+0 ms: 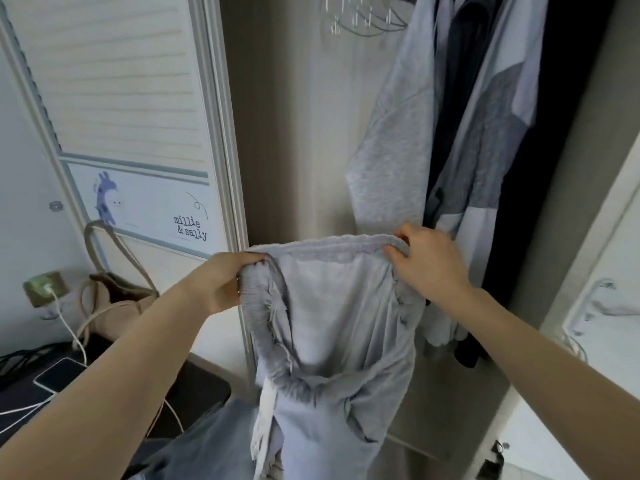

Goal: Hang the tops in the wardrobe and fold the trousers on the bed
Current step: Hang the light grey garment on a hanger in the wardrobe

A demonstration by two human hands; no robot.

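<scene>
A pair of light grey trousers (332, 327) with an elastic waistband hangs in front of me, legs dropping out of the bottom of the view. My left hand (225, 282) grips the waistband at its left end. My right hand (426, 261) pinches the waistband at its right end, so the waist is stretched wide. Behind them stands the open wardrobe (294, 116), where a grey top (391, 143) and a grey-and-white top (491, 147) hang beside dark clothes. Bare wire hangers (363, 19) show at the top.
A white sliding wardrobe door (131, 109) with a giraffe picture stands at the left. Below it a beige bag (114, 306) leans by a dark table holding a phone (59, 375) on a white charging cable. Blue denim (207, 441) lies at the bottom. A white door edge (595, 271) is at the right.
</scene>
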